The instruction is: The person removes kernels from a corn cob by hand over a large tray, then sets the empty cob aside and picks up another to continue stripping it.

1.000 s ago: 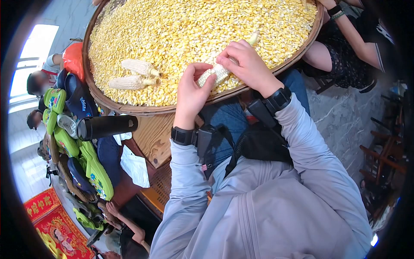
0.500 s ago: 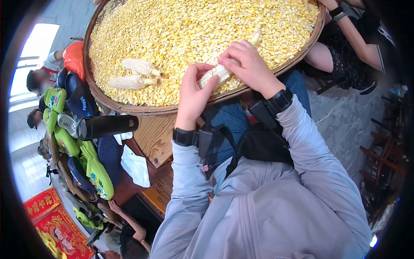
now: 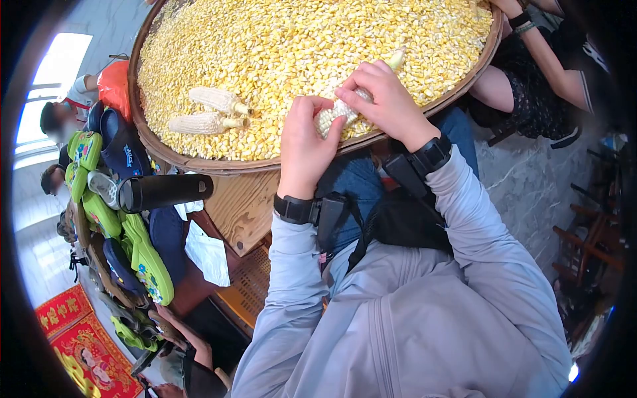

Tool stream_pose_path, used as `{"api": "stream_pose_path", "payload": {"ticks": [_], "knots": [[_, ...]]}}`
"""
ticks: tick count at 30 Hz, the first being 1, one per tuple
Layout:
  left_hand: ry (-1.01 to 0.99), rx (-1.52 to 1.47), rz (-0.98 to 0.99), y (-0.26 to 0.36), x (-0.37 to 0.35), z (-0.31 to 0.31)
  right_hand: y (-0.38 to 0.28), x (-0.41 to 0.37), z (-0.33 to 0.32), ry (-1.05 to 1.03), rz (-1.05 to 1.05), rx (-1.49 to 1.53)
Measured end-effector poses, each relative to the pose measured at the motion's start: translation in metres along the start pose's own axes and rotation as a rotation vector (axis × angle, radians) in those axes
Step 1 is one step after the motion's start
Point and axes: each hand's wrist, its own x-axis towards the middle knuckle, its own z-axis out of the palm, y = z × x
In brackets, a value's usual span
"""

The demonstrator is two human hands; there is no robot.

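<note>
A corn cob point(image 3: 328, 119) with pale kernels lies between my two hands, low over the near rim of a round woven tray point(image 3: 225, 166). My left hand point(image 3: 309, 136) grips its left end between thumb and fingers. Around the right part of the cob, my right hand point(image 3: 379, 96) is closed, and the cob's pale tip sticks out beyond the fingers. Loose yellow kernels point(image 3: 298, 46) fill the tray. Two bare cobs, one point(image 3: 215, 99) above the other point(image 3: 199, 123), rest on the kernels to the left of my hands.
Left of the tray are a black cylinder point(image 3: 166, 192), green clogs point(image 3: 147, 262), dark shoes and an orange bag point(image 3: 114, 89). A wooden tabletop point(image 3: 245, 209) shows below the rim. Another person's arm point(image 3: 547, 60) reaches the tray's right edge; other people are at the left.
My left hand has moved slightly right along the cob, closer to my right hand. My right hand stays nearly in place with its grip kept.
</note>
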Motion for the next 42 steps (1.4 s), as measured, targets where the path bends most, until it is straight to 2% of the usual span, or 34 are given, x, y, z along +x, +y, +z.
{"api": "stream_pose_path", "payload": {"ticks": [4,6,7,9,11,13,19,23,28,29,31,32,33,35,38,42], "knots": [[0.087,0.063,-0.005,0.007,0.004,0.008,-0.001,0.0,-0.001,0.003,-0.016,0.005],[0.058,0.066,-0.162,0.01,0.007,0.009,-0.001,-0.001,0.0,0.008,-0.021,0.008],[0.058,0.065,-0.161,0.01,0.008,0.008,-0.001,-0.001,-0.001,0.014,-0.027,0.012],[-0.019,-0.198,-0.325,0.006,0.01,0.0,0.0,-0.001,-0.001,0.013,-0.025,0.009],[-0.056,-0.285,-0.265,-0.001,0.005,-0.006,0.001,-0.001,-0.001,0.015,-0.022,0.009],[-0.097,-0.194,-0.053,-0.003,0.002,-0.008,0.001,-0.002,0.0,0.022,-0.028,0.02],[-0.124,-0.253,-0.176,-0.003,0.005,-0.007,0.002,-0.001,0.0,0.017,-0.018,0.031],[-0.096,-0.242,-0.174,-0.002,0.006,-0.003,0.0,0.0,0.0,0.007,-0.025,0.007],[-0.028,-0.067,-0.384,0.01,0.016,0.001,0.0,-0.002,-0.001,0.021,-0.054,-0.006],[-0.03,-0.069,-0.382,0.008,0.016,0.002,0.001,-0.002,-0.001,0.022,-0.052,-0.009],[0.039,-0.318,-0.296,-0.003,0.013,0.001,0.001,-0.002,0.001,0.038,-0.044,0.017],[-0.044,-0.328,-0.329,-0.011,0.012,-0.002,0.0,-0.002,0.0,0.038,-0.044,0.019],[-0.043,-0.325,-0.33,-0.011,0.011,-0.004,0.0,-0.002,-0.001,0.029,-0.041,0.009],[-0.111,-0.512,-0.239,-0.009,0.007,-0.007,0.0,-0.002,-0.001,0.019,-0.038,0.0],[-0.184,-0.424,-0.171,-0.011,0.006,-0.011,0.002,-0.002,0.0,0.019,-0.036,0.001],[-0.149,-0.426,-0.221,-0.01,0.007,-0.005,0.003,-0.002,0.0,0.023,-0.043,0.008]]}}
